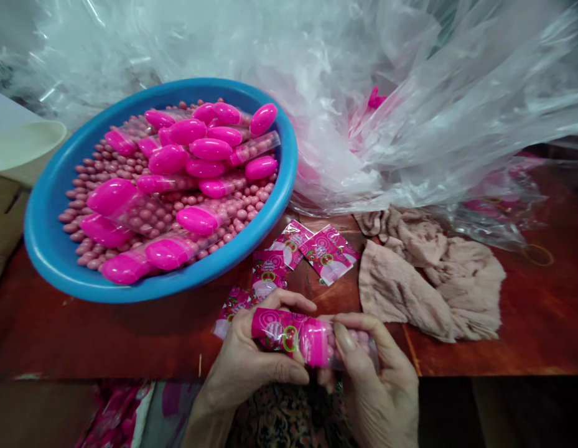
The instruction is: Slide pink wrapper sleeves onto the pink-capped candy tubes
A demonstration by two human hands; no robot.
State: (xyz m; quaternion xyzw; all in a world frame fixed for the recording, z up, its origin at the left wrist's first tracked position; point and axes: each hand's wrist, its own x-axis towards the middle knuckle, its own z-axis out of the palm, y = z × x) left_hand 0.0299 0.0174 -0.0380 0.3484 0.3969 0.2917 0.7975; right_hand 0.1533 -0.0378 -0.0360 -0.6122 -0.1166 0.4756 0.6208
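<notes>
In front of me, near the table's edge, my right hand (377, 373) grips a clear bottle of pink candy balls (363, 339), which lies on its side with its pink cap end pointing left. A printed pink label sleeve (275, 328) covers the cap end of the bottle. My left hand (256, 358) is closed around this sleeve, thumb below and fingers above. Several flat pink label sleeves (328, 252) lie on the table just beyond my hands.
A blue basin (279, 211) at the left holds loose pink balls and several pink-capped bottles. Clear plastic bags (410, 124) heap up behind. A beige cloth (428, 274) lies crumpled at the right on the red-brown table (540, 323). A pale scoop-like container (27, 146) shows far left.
</notes>
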